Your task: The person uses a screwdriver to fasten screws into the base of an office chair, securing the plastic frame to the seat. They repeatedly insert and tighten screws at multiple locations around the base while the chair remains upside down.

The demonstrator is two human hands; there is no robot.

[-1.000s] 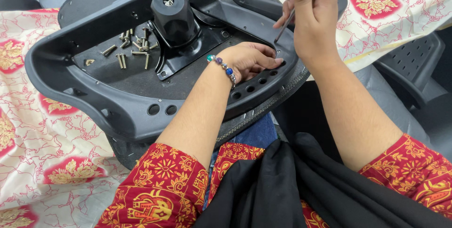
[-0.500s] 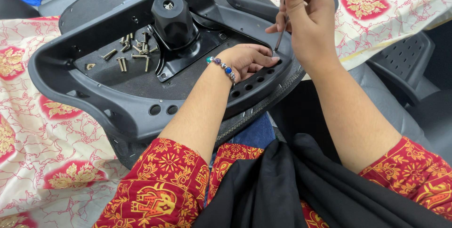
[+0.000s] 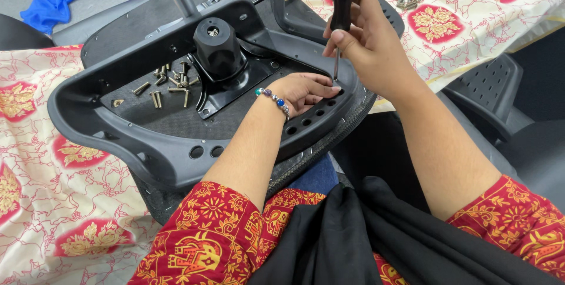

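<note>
My right hand (image 3: 376, 49) keeps a closed grip on the black-handled screwdriver (image 3: 341, 8), upright, its tip just above my left hand (image 3: 303, 90). That hand's fingers curl down on the upturned chair seat base (image 3: 147, 149), beside its holed rim. Farther off, loose bolts (image 3: 168, 85) lie inside the base, left of the black hub (image 3: 218, 46).

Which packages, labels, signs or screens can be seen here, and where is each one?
None: no package, label, sign or screen shows. In view are only the upturned black chair seat, loose bolts lying on it, the screwdriver in the right hand, and the floral cloth.
</note>
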